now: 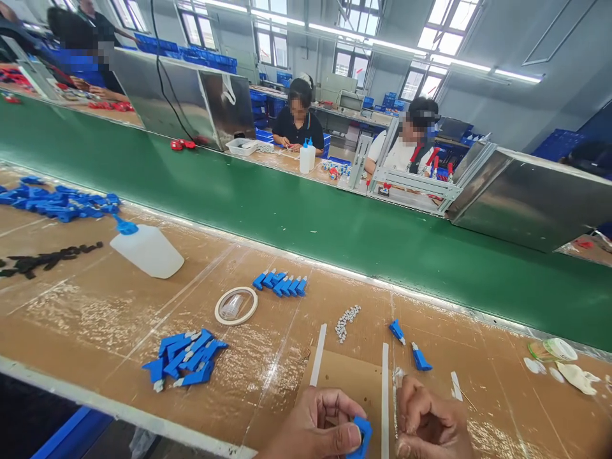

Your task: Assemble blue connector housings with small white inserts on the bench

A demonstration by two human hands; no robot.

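Between thumb and fingers, my left hand [321, 422] grips a blue plastic part [363, 438] with an opening in it, at the bottom of the view. Close on its right, my right hand [430, 417] is pinched; whatever its fingertips may hold is too small to make out. Beneath both hands lies a brown cardboard sheet [351, 376], with a white tape strip [385, 382] along its right side. Just beyond the right hand are two blue parts with grey tips, one [421, 357] nearer and one [396, 331] farther. Small grey pieces [345, 322] lie in a curved cluster past the cardboard.
Left of the hands are a pile of blue parts [189, 358], a tape roll [218, 310] and a row of blue parts [282, 284]. A white bottle [148, 252] lies tilted farther left. A green conveyor belt [287, 213] crosses behind; people sit beyond it. A round container [559, 349] is at right.
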